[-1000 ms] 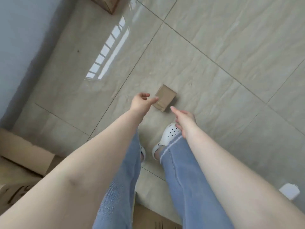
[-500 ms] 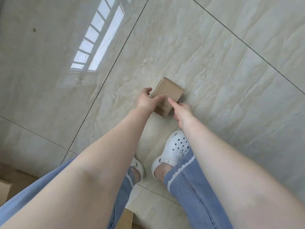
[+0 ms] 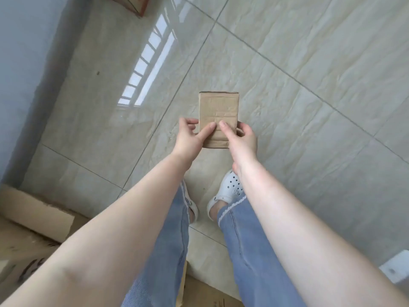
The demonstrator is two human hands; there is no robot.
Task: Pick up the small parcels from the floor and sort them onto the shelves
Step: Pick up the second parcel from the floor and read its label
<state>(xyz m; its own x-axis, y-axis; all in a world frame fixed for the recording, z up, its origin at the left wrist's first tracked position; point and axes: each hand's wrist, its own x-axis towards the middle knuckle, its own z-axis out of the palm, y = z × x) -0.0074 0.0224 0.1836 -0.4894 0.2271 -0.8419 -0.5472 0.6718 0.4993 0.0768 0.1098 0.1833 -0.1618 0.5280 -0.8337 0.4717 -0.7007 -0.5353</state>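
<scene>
A small brown cardboard parcel point(image 3: 218, 111) is held up off the tiled floor in front of me, its flat face turned toward the camera. My left hand point(image 3: 191, 137) grips its lower left edge, thumb on the front face. My right hand point(image 3: 240, 138) grips the lower right edge, thumb also on the front. The parcel's bottom corners are hidden behind my fingers. No shelves are in view.
Glossy beige floor tiles point(image 3: 309, 85) spread around my feet in white clogs point(image 3: 230, 189). Flattened cardboard point(image 3: 33, 229) lies at the lower left by the grey wall point(image 3: 22, 63). Another carton corner point(image 3: 130, 4) shows at the top. A white object point(image 3: 398, 267) sits at the right edge.
Both hands reached down, closed on the parcel lying on the floor, and lifted it. The parcel is now raised and turned upright toward the camera.
</scene>
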